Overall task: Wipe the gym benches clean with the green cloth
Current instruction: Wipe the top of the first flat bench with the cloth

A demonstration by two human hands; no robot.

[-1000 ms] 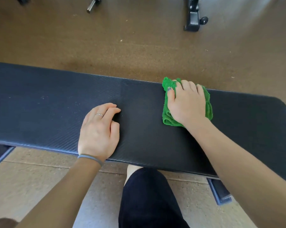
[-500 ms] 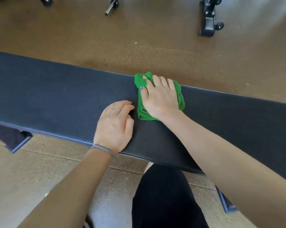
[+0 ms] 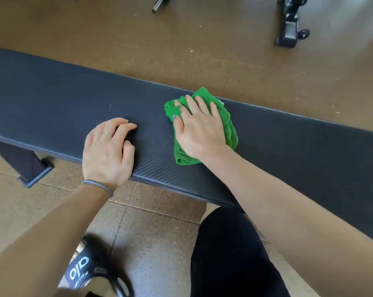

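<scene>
Brown speckled floor lying under black bench pad. Shoe showing white "alo" lettering. Right hand pressing flat, fingers spread, onto green cloth at pad's far edge. Left hand resting on near edge, fingers loosely curled, holding nothing.

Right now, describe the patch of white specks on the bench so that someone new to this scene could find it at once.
Find the long dark bench pad crossing the view. On its top, the specks lie between the left hand and the right hand pressing the green cloth. They are the only pale dots on the dark pad.
</scene>
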